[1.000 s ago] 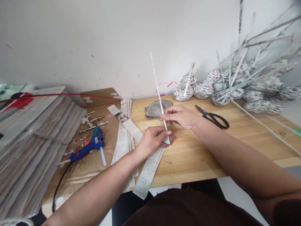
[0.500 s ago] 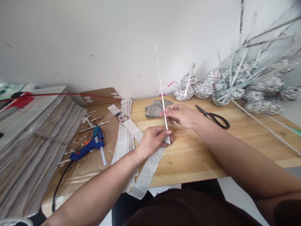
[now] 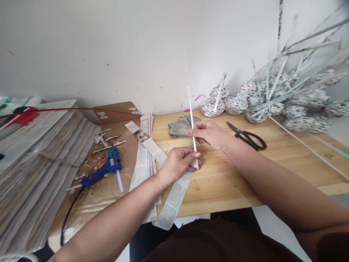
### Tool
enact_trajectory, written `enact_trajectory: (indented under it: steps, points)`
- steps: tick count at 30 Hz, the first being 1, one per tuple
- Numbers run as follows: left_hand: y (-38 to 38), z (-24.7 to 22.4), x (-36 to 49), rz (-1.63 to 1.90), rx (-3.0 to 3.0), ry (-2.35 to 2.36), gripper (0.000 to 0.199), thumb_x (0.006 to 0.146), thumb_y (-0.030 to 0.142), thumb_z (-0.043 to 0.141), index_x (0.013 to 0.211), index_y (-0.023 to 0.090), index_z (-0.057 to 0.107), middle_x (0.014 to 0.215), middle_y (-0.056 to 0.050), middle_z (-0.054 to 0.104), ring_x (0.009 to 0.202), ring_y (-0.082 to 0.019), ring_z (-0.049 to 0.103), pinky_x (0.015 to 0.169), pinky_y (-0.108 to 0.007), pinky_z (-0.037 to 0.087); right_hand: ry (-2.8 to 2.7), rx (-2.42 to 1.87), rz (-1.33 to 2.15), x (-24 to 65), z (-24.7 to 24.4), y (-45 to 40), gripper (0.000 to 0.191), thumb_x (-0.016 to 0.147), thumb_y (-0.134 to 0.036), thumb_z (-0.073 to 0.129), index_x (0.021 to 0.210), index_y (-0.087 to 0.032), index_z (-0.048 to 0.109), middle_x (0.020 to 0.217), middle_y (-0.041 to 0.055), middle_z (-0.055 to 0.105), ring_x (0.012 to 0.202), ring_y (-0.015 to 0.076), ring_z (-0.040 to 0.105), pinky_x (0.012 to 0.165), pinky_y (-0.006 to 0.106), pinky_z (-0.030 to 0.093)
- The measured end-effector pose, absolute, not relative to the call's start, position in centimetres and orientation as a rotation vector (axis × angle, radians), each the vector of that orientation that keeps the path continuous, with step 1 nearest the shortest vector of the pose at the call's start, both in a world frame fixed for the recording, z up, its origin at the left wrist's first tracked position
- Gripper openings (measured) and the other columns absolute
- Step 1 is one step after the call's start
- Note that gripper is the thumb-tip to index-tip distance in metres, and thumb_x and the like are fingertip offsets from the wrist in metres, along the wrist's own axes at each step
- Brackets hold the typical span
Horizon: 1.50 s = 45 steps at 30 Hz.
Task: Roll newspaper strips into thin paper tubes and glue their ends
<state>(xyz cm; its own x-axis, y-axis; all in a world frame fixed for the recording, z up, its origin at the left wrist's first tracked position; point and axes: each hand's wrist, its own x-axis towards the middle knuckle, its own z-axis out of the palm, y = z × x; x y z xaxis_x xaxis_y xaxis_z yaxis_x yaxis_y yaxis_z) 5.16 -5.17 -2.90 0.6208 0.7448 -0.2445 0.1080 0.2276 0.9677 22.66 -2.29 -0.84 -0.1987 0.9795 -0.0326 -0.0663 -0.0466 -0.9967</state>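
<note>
A thin rolled paper tube (image 3: 190,105) stands nearly upright between my hands, its top blurred against the wall. My right hand (image 3: 208,134) pinches the tube partway up. Lower down, my left hand (image 3: 178,162) is closed on the tube's bottom end, where a newspaper strip (image 3: 174,200) joins it. That strip slopes down toward me and hangs over the table's front edge. Behind my right hand lies a crumpled grey cloth (image 3: 181,126). More newspaper strips (image 3: 143,160) lie left of my left hand, one crossing over the others.
Black-handled scissors (image 3: 248,136) lie to the right. Woven paper shapes (image 3: 256,98) with long sticks line the wall. A blue glue gun (image 3: 105,167) rests among paper scraps on brown paper. A tall stack of newspaper (image 3: 51,174) stands at left, a wooden table (image 3: 223,182) in front.
The tube has shifted slightly right and its top is now blurred. My right hand has closed more firmly round it. My left hand has barely moved.
</note>
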Motion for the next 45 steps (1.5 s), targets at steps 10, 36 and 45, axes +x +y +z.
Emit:
enact_trajectory:
  steps: [10, 36, 45]
  points:
    - [-5.2, -2.8, 5.2, 0.525, 1.302, 0.825, 0.029, 0.084, 0.041, 0.061, 0.089, 0.013, 0.069, 0.081, -0.008, 0.071, 0.075, -0.015, 0.067, 0.066, -0.026, 0.057, -1.355, -1.052, 1.351, 22.6, -1.3, -2.0, 0.040, 0.071, -0.053, 0.073, 0.065, -0.015, 0.060, 0.056, -0.0026, 0.050, 0.046, 0.0064, 0.037, 0.043, 0.022, 0.023]
    - [-5.2, -2.8, 5.3, 0.543, 1.225, 0.809, 0.024, 0.086, 0.034, 0.059, 0.088, 0.011, 0.067, 0.079, -0.008, 0.070, 0.070, -0.013, 0.066, 0.060, -0.022, 0.055, -1.634, -1.553, 0.314, 23.7, -3.6, -0.2, 0.029, 0.091, -0.042, 0.044, 0.083, -0.018, 0.057, 0.074, 0.0026, 0.059, 0.068, 0.0166, 0.050, 0.064, 0.028, 0.036]
    - [-4.9, -2.9, 5.2, 0.589, 1.195, 0.868, 0.025, 0.083, 0.037, 0.063, 0.086, 0.012, 0.067, 0.078, -0.008, 0.070, 0.068, -0.013, 0.065, 0.059, -0.024, 0.056, -1.690, -1.320, 0.577, 23.6, -1.8, -1.3, 0.042, 0.090, -0.050, 0.048, 0.105, -0.018, 0.072, 0.104, 0.0122, 0.064, 0.100, 0.0250, 0.056, 0.085, 0.038, 0.042]
